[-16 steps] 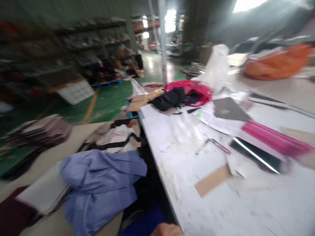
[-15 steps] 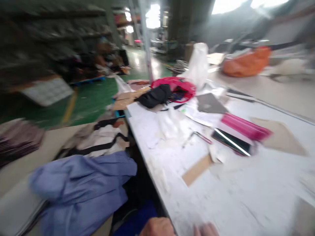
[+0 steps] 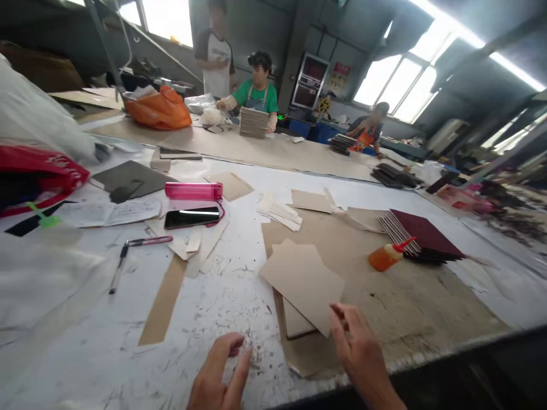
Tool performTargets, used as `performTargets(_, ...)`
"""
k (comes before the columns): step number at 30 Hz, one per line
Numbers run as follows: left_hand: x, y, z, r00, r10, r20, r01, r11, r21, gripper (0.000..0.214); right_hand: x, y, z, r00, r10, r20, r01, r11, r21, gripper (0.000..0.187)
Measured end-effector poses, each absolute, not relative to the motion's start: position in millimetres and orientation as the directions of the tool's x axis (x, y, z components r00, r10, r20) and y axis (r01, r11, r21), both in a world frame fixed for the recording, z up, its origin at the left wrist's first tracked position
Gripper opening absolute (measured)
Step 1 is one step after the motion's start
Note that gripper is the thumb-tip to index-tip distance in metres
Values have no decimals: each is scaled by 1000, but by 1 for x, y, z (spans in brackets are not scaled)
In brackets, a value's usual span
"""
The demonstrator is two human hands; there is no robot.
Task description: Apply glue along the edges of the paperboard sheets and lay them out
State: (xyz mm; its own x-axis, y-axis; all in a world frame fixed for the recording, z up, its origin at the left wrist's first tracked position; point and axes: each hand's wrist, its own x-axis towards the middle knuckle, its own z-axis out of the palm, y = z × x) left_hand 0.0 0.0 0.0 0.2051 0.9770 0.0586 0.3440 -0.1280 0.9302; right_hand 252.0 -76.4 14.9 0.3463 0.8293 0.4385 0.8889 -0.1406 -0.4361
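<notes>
My left hand hovers over the white tabletop near its front edge, thumb and fingers apart, holding nothing. My right hand is at the lower right corner of the grey-beige cardboard sheets; its fingers are parted and grip nothing. Whether its fingertips touch the top sheet I cannot tell. The sheets lie askew over another board on a large brown paper mat. Right of them sit an orange glue bottle with a red nozzle, tipped over, and a stack of maroon-covered boards.
Left on the white table lie a phone, a pink case, pens, a brown strip and paper scraps. An orange bag stands farther back. Several people are at the far table, one behind stacked boards.
My view has swung right from the floor and blue cloth to the worktable. Both hands now show more fully, the right one beside the cardboard sheets.
</notes>
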Motion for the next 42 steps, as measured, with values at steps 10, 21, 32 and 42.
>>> performTargets(10,105,59,-11,369,886,-282,247,199,948,61,362,-27,-33,485,823,295,814,-303,-496,38)
performTargets(21,111,92,31,278,752,-597,-72,636,768,64,363,-23,41,458,877,-148,372,-340,-864,24)
performTargets(32,76,107,84,648,391,-653,161,768,620,42,363,-1,107,448,847,-288,102,-368,-924,24)
performTargets(42,96,89,59,497,472,-728,66,816,574,12,346,-26,65,513,727,-456,-47,-507,-861,30)
